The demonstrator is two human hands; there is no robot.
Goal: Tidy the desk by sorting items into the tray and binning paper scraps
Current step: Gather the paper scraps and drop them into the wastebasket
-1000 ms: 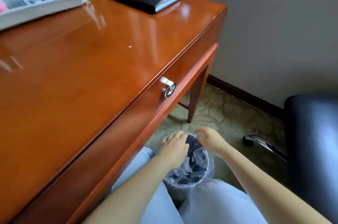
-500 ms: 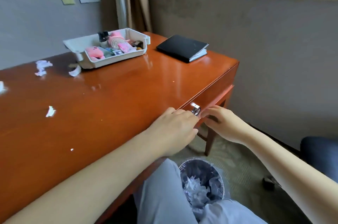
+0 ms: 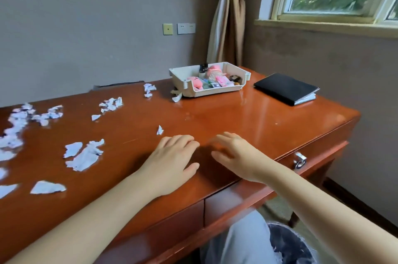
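Over the desk [image 3: 258, 117], my left hand [image 3: 172, 156] and right hand [image 3: 234, 153] are returning from the bin [image 3: 290, 240], empty, fingers loosely spread. Scraps [image 3: 86, 157] are still lying on my left, so more binning is probably coming.

Your white tray [image 3: 217, 91] sits at the far side of the desk [image 3: 247, 117], holding pink toys [image 3: 197, 83]. Torn white scraps [image 3: 85, 156] litter the left half, one touching the tray's corner. Your dark bin [image 3: 288, 244] stands under the front edge.
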